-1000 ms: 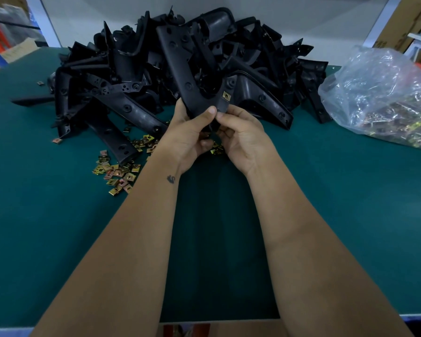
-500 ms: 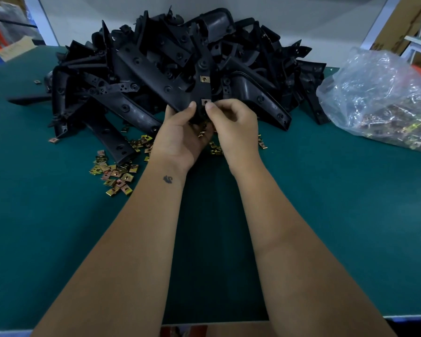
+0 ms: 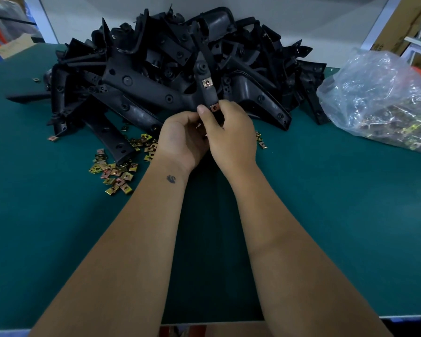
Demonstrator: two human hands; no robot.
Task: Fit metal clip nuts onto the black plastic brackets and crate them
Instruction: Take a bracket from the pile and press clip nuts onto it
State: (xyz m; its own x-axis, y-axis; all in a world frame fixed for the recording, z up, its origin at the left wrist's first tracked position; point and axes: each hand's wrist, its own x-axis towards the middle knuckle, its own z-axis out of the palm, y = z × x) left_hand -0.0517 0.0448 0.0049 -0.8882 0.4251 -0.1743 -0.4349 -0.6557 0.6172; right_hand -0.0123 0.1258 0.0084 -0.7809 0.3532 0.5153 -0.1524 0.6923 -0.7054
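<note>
**Both grips on one bracket, second clip nut going on**

Grip, left: left hand [image 3: 180,138] curled round the near end of a black bracket [image 3: 206,76], thumb up against the bracket's edge; a few spare clip nuts seem to be tucked in the palm, though only glints of metal show between the fingers.

Grip, right: right hand [image 3: 231,136] curled close beside the left, fingertips pinching a copper-coloured clip nut [image 3: 214,108] at the bracket's near tip. Whether it is fully seated cannot be told.

Item in hand: the bracket is held upright just above the counter [image 3: 326,215], in front of the heap, with one brass clip nut [image 3: 206,82] already fitted higher up its arm.

Stock, not yet worked: a large heap of black brackets [image 3: 136,81] at the far middle of the counter; none of those visible shows a fitted nut, so the bulk of the job appears to remain.

Stock, fasteners: loose clip nuts [image 3: 114,171] scattered near left of the hands, a few more near right of them, and a clear plastic bag [image 3: 379,98] of further nuts at the far right.

Crate: none clearly in view; a cardboard edge [image 3: 229,330] shows at the near rim, its purpose uncertain. Judged progress: early, one bracket mid-fitting, nothing seen crated.
</note>
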